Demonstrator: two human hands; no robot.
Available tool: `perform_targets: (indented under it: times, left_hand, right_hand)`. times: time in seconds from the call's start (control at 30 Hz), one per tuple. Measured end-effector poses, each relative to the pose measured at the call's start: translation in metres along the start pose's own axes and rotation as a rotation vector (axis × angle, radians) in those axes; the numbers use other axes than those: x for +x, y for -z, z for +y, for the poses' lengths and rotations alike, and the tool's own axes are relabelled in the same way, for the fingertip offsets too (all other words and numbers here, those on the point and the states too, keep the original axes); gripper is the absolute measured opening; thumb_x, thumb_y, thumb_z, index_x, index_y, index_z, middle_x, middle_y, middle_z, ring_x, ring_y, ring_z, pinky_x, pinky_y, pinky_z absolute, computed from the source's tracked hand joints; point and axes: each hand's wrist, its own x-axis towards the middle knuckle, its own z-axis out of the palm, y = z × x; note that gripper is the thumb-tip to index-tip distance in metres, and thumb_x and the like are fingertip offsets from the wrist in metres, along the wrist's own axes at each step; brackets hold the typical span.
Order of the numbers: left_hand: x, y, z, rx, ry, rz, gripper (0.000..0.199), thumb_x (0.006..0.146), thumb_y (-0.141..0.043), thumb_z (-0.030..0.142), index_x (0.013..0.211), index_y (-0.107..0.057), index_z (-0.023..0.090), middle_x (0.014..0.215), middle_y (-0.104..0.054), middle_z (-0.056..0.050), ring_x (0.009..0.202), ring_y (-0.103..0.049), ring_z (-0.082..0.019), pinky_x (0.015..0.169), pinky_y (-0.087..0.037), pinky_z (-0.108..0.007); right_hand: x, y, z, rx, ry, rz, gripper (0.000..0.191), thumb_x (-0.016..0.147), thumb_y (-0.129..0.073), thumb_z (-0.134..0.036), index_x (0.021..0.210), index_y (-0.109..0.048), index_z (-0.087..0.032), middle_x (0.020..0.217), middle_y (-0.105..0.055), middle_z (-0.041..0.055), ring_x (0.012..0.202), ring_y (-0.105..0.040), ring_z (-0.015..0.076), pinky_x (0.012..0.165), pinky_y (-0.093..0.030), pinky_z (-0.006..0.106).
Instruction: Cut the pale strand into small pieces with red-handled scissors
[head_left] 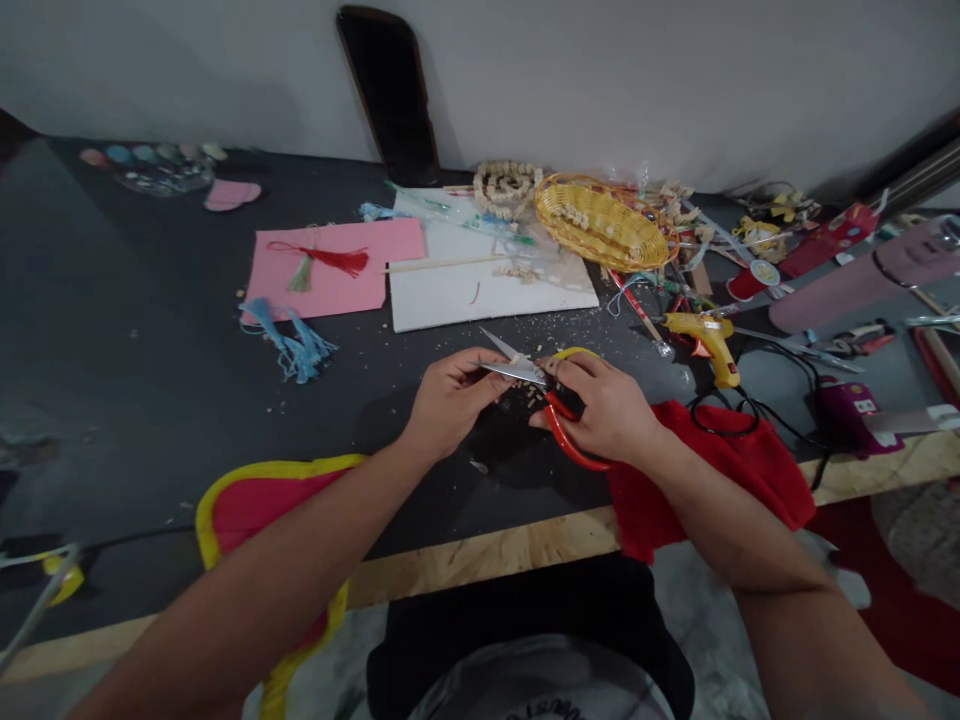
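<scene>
My right hand (611, 405) is wrapped round scissors (574, 445) with red and yellow handles. Their blades are parted and point left, toward my other hand. The fingertips of my left hand (450, 400) are pinched together right at the blades; what they hold is mostly hidden. A tiny pale piece (517, 360) shows between the blades, close to those fingertips. Small pale chips (536, 390) lie under the scissors and over the dark tabletop. Behind my hands is a white board (435, 305) with a thin wooden stick (442, 264) across it.
Pink sheet (322, 290) with red tassel (349, 262); blue tassels (296, 345) beside it. Yellow wicker basket (600, 225), glue gun (709, 340), thread spool (752, 281) and pink bottle (862, 280) crowd the right. Red cloth (720, 470) lies under my right forearm. Phone (390, 95) leans on the wall.
</scene>
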Motion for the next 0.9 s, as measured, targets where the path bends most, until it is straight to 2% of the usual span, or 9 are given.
perform_targets:
  times: [0.2,0.37,0.53,0.7,0.9]
  left_hand:
    - [0.0005,0.0028,0.0011,0.071,0.030,0.021,0.017,0.060,-0.082,0.027,0.071,-0.073,0.017,0.061,-0.063,0.001,0.052,-0.049,-0.009,0.051,-0.037,-0.021]
    - [0.0017,0.0047,0.0012,0.101,0.048,-0.028,0.013,0.061,-0.080,0.024,0.070,-0.074,0.017,0.058,-0.061,0.001,0.050,-0.047,-0.008,0.049,-0.035,-0.020]
    - [0.0017,0.0048,0.0014,0.077,0.048,-0.064,0.010,0.063,-0.079,0.023,0.071,-0.075,0.018,0.060,-0.062,0.001,0.051,-0.049,-0.008,0.050,-0.038,-0.020]
    - [0.0014,0.0045,0.0000,0.028,0.053,-0.064,0.014,0.061,-0.082,0.024,0.071,-0.075,0.017,0.060,-0.063,0.000,0.052,-0.050,-0.008,0.050,-0.039,-0.019]
    - [0.0008,0.0015,-0.0006,-0.031,0.024,-0.039,0.022,0.060,-0.084,0.031,0.073,-0.074,0.016,0.064,-0.066,0.000,0.053,-0.051,-0.008,0.051,-0.041,-0.019]
  right_hand:
    - [0.0010,0.0028,0.0015,-0.035,0.012,-0.036,0.061,0.080,-0.062,-0.058,0.127,-0.054,-0.020,0.117,-0.061,0.0128,0.108,-0.059,0.0295,0.090,-0.054,0.046]
    - [0.0020,0.0031,0.0026,-0.023,0.051,-0.039,0.063,0.081,-0.062,-0.059,0.128,-0.052,-0.018,0.117,-0.060,0.0136,0.111,-0.056,0.0292,0.096,-0.051,0.047]
    - [0.0021,0.0007,0.0058,0.000,0.065,-0.045,0.064,0.081,-0.061,-0.061,0.128,-0.052,-0.018,0.117,-0.060,0.0138,0.111,-0.056,0.0293,0.095,-0.051,0.048]
    - [0.0008,-0.0009,0.0070,0.031,0.087,-0.015,0.063,0.082,-0.061,-0.059,0.127,-0.055,-0.015,0.114,-0.063,0.0138,0.107,-0.060,0.0271,0.095,-0.051,0.043]
    - [-0.0007,0.0022,-0.0008,-0.005,0.035,-0.029,0.058,0.085,-0.059,-0.056,0.125,-0.057,-0.015,0.114,-0.064,0.0146,0.106,-0.062,0.0287,0.091,-0.053,0.044]
